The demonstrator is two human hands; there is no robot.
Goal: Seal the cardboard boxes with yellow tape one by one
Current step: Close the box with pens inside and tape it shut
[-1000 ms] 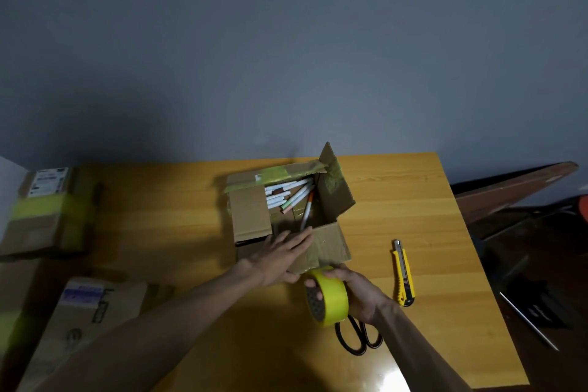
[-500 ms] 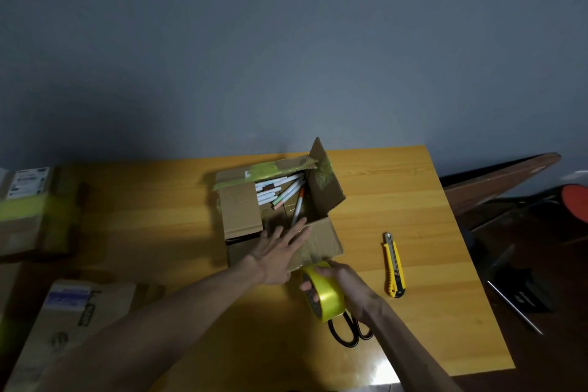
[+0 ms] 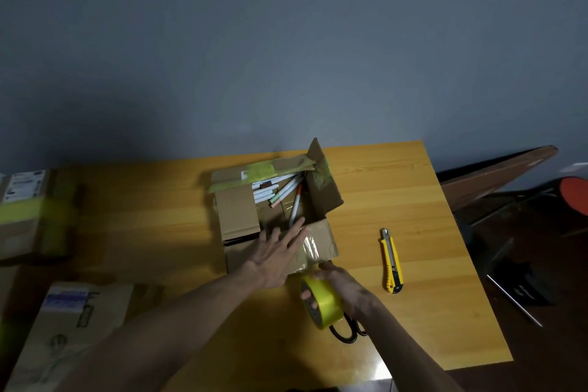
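Observation:
An open cardboard box (image 3: 237, 212) with several markers inside sits mid-table, its flaps up and old greenish tape on the far flap. My left hand (image 3: 275, 253) lies flat with straight fingers on the box's near flap. My right hand (image 3: 345, 288) grips a roll of yellow tape (image 3: 321, 302) just in front of the box's near right corner, fingers through the core.
A yellow utility knife (image 3: 392, 261) lies right of the box. Black scissors (image 3: 345, 329) lie under the tape roll. A taped box (image 3: 28, 210) and another cardboard box (image 3: 70, 328) sit at the left. The wooden table (image 3: 413, 200) ends at the right.
The view shifted so everything sits slightly left. My left hand stayed on the near flap; my right hand with the tape roll stayed by the box's near corner.

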